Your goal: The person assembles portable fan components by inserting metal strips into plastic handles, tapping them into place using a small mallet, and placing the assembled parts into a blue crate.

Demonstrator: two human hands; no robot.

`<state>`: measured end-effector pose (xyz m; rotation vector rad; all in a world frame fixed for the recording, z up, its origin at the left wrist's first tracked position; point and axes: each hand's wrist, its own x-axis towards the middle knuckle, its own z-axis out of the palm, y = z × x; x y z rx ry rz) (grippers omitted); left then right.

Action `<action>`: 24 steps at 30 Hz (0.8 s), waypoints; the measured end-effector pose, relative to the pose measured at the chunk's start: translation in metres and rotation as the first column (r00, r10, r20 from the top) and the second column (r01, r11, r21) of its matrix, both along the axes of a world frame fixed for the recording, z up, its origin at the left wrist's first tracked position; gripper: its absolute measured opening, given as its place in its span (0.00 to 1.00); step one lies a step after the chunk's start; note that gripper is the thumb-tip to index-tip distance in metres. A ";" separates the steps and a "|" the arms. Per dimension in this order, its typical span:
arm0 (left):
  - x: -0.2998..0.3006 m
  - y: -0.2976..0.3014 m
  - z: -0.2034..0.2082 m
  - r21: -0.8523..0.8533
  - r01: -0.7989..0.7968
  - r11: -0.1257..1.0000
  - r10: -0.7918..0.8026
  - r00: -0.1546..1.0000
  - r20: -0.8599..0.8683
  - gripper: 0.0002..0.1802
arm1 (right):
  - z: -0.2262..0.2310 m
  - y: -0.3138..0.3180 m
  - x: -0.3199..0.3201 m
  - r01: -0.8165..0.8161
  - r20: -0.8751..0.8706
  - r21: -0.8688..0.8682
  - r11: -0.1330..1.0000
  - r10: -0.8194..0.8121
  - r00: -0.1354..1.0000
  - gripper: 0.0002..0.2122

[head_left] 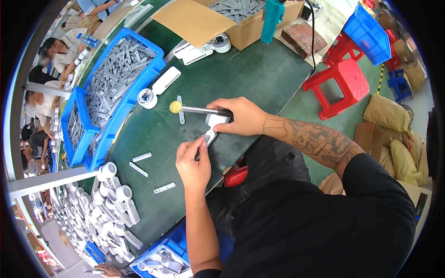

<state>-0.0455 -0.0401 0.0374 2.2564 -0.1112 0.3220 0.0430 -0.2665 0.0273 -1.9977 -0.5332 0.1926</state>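
In my right hand (241, 116) is a small hammer (199, 110) with a round yellow head, a metal shaft and a black grip; its head points left above the table. The same hand's thumb and fingers also rest by a white round-headed part with a handle (216, 121). My left hand (193, 160) is closed, pinching the handle end of that part, where a grey strip seems to lie. Its fingers partly hide this end. Just beyond the hammer shaft, a loose grey strip (181, 110) lies on the green table (157, 116).
Blue trays (121, 104) of grey strips stand left, above piled white round-headed parts (107, 199). A cardboard box (252, 34), a teal power tool (272, 22) and a brick-like block (303, 39) are at the back. Red stools (340, 81) stand right. Co-workers sit far left.
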 end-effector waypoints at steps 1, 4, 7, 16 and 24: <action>0.003 -0.003 0.000 0.011 0.008 1.000 -0.008 1.000 -0.018 0.09 | -0.003 0.000 0.000 -0.001 0.002 0.012 1.000 0.001 1.000 0.28; 0.007 -0.009 -0.002 0.043 -0.010 0.999 0.009 1.000 0.017 0.09 | -0.008 0.002 -0.001 0.013 0.022 0.045 0.999 -0.014 1.000 0.28; 0.011 -0.007 -0.010 0.014 -0.001 1.000 0.000 0.999 0.037 0.08 | -0.013 0.003 -0.001 0.033 0.063 0.074 0.997 -0.038 0.997 0.29; 0.015 0.005 -0.025 -0.223 0.037 0.974 -0.045 0.999 -0.029 0.06 | 0.030 -0.049 -0.046 0.053 0.119 -0.139 0.989 -0.036 0.992 0.13; 0.019 0.012 -0.028 -0.211 0.072 0.975 -0.081 0.996 -0.032 0.06 | 0.051 -0.050 -0.077 0.072 0.066 -0.025 0.997 -0.070 0.995 0.12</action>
